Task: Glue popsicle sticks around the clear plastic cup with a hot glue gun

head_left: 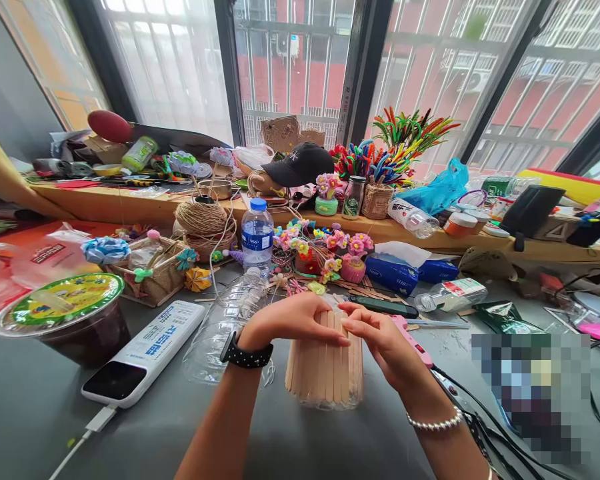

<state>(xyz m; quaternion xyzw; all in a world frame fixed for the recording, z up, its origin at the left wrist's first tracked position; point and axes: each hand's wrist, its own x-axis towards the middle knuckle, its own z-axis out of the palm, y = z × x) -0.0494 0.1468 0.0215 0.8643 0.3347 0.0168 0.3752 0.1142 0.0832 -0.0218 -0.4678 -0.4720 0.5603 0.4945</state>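
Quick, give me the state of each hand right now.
Left hand: fingers curled over the top of the stick-covered cup, pressing the sticks.
Right hand: fingers closed on the cup's upper right edge.

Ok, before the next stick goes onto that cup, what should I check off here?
1. Left hand steadies the top of the stick-covered cup: ok.
2. Right hand fingers pressed on the sticks near the rim: ok.
3. Cup stands upright on the table: ok.
4. Sticks sit side by side, upright: ok on the visible side; back cannot tell.
5. Pink glue gun close by, behind the right hand: ok.
6. Glue set under the sticks: cannot tell.
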